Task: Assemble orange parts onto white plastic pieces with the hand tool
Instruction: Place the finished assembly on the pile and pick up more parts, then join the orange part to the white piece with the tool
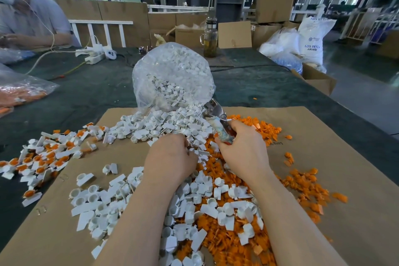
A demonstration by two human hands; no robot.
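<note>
**Two hands over the heap, tool angled up and away**

Two hands were at work when I looked through the head camera. The right hand had its grip closed round the handle of the hand tool, fingers curled over the patterned shaft. The tool's long axis ran from that hand up and to the left, its metal head lying at the mouth of the clear bag that spilled white plastic pieces onto the cardboard sheet.

The left hand sat just beside the right, knuckles up, fingers bent down into the white pieces. I could not tell whether it already pinched one; the fingertips were hidden from me.

The orange parts lay mostly to the right of and below the right hand, mixed with white ones along the middle of the sheet. A separate scatter of finished pieces, white with orange seated in them, lay well off to the left, partly on the dark desk.

I judged the coming move to turn on this: the tool's head pointed away from both hands, while loose white stock was nearest the left hand and orange stock nearest the right. So the left hand seemed the one to present a piece, and the tool would need swinging back toward it.
</note>
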